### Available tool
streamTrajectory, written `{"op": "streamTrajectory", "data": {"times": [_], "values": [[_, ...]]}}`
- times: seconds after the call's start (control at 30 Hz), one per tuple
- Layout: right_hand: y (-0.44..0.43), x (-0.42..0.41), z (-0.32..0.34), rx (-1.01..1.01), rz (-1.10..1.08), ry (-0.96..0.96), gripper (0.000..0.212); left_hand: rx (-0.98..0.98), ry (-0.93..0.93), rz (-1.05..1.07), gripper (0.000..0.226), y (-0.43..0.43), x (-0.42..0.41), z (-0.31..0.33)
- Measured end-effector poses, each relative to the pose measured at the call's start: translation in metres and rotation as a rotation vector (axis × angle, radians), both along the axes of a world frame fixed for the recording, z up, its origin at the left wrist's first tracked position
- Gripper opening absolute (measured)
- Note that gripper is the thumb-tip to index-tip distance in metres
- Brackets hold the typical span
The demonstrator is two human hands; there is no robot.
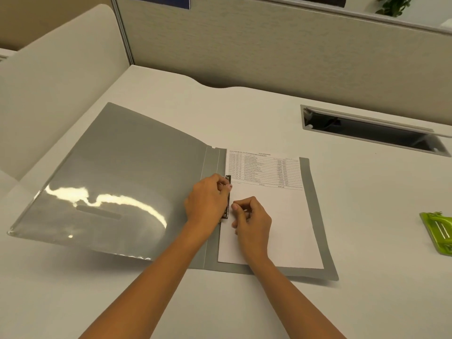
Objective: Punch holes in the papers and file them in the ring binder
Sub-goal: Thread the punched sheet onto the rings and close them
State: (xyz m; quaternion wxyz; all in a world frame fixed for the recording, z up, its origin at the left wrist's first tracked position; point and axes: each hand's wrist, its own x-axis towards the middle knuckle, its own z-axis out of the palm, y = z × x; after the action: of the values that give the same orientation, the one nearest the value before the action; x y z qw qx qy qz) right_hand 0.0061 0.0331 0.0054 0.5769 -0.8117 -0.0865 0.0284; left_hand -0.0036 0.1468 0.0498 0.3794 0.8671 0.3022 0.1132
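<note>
A grey ring binder (127,182) lies open on the desk, its glossy front cover spread to the left. A printed white paper (281,216) lies on the binder's right half, text at its far end. The metal ring mechanism (228,199) runs along the spine at the paper's left edge. My left hand (208,201) covers the mechanism, fingers curled round its upper part. My right hand (252,218) rests on the paper just right of the mechanism, its curled fingertips at the lower part of the clip. A green hole punch (439,232) sits at the right edge of the desk.
The white desk (244,302) is bounded by beige partition walls at the back and left. A grey cable slot (371,133) is cut into the desk at the back right. A plant shows at the top right corner.
</note>
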Motion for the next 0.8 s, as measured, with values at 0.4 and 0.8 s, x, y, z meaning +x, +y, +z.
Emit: {"op": "streamTrajectory", "data": {"times": [0.4,0.8], "values": [[-0.002,0.008,0.005,-0.006,0.024,0.012,0.003,-0.057,-0.019,-0.139,0.023,0.032,-0.001,-0.016],[0.019,0.071,0.02,-0.259,0.434,0.02,0.078,-0.049,-0.126,-0.189,0.031,0.041,-0.004,-0.03]]}}
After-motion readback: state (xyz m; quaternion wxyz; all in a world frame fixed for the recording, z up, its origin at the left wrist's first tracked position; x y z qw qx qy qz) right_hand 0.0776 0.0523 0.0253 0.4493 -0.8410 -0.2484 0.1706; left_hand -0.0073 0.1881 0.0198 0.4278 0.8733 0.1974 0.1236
